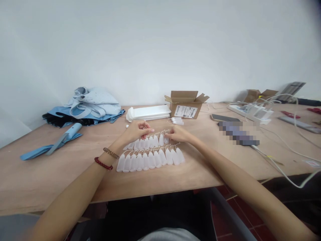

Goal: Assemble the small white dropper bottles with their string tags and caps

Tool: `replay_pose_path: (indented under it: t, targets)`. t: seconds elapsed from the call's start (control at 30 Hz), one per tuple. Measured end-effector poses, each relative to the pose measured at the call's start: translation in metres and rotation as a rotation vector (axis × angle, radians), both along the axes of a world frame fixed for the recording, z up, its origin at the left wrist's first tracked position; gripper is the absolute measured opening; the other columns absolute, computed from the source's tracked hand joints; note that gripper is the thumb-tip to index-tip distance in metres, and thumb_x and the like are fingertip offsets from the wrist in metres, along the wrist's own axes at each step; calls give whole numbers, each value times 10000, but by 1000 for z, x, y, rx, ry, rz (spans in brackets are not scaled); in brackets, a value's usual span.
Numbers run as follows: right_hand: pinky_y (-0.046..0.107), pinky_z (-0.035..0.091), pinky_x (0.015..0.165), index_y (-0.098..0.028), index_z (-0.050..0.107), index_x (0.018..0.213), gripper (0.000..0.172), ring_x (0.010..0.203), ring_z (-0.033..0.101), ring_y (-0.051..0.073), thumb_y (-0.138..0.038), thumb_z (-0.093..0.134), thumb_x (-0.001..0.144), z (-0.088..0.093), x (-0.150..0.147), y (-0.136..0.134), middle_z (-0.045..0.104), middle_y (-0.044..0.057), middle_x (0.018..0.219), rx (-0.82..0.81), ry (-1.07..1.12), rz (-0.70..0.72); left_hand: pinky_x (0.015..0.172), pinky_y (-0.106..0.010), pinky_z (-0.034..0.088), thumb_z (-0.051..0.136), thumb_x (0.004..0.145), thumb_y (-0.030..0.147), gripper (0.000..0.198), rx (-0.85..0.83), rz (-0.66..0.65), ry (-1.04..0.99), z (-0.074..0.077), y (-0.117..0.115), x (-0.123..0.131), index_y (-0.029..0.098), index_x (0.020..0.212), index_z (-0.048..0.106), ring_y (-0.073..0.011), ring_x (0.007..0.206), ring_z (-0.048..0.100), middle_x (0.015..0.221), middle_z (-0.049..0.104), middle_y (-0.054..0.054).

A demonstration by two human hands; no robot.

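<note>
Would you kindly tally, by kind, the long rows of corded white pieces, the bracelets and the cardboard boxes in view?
Rows of corded white pieces: 2
Bracelets, brown and red: 2
Cardboard boxes: 2
Total: 6

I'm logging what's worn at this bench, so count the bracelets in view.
2, both on the left arm: a brown coiled bracelet nearer the left hand, and a red beaded bracelet farther up. None shows on the right arm.
</note>
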State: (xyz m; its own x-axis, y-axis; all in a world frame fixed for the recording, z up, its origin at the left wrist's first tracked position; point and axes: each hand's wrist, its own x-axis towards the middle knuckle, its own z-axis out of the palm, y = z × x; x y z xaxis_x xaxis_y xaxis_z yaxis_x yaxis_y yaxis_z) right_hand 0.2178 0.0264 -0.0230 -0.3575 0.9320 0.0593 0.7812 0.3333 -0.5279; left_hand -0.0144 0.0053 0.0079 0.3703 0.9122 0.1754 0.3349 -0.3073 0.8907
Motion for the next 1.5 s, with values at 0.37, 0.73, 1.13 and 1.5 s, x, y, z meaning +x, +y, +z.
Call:
replay_pose_path:
  t: [0.37,0.73,1.13,1.5]
  targets:
    - [220,330,483,-150,544,508,273,483,496,105,-301,538,736,10,-1,-7,530,-1,470,189,317,-127,427,-173,407,726,713,361,249,23,-10,-41,-4,3,1,129,765,652,-76,456,517,516,566,12]
    - [199,416,483,-140,589,787,137,545,610,120,-272,598,752,22,-26,-37,653,21,643,-52,691,142,673,-279,543,735,702,376,358,-68,-44,-288,-4,-1,6,121,949,696,-136,681,630,801,700,-61]
    - [212,360,498,-126,659,806,266,510,472,83,-344,507,805,21,-23,-33,571,-6,605,-62,670,155,657,-273,514,688,750,371,347,10,-67,-226,0,-3,5,131,1002,685,-128,688,592,811,671,-51]
    - [215,330,445,-175,507,881,270,442,425,76,-425,570,803,20,-26,-34,571,-24,592,-214,939,171,666,-270,514,695,728,373,304,76,-51,-149,1,-6,8,121,898,703,-124,666,595,859,689,-68]
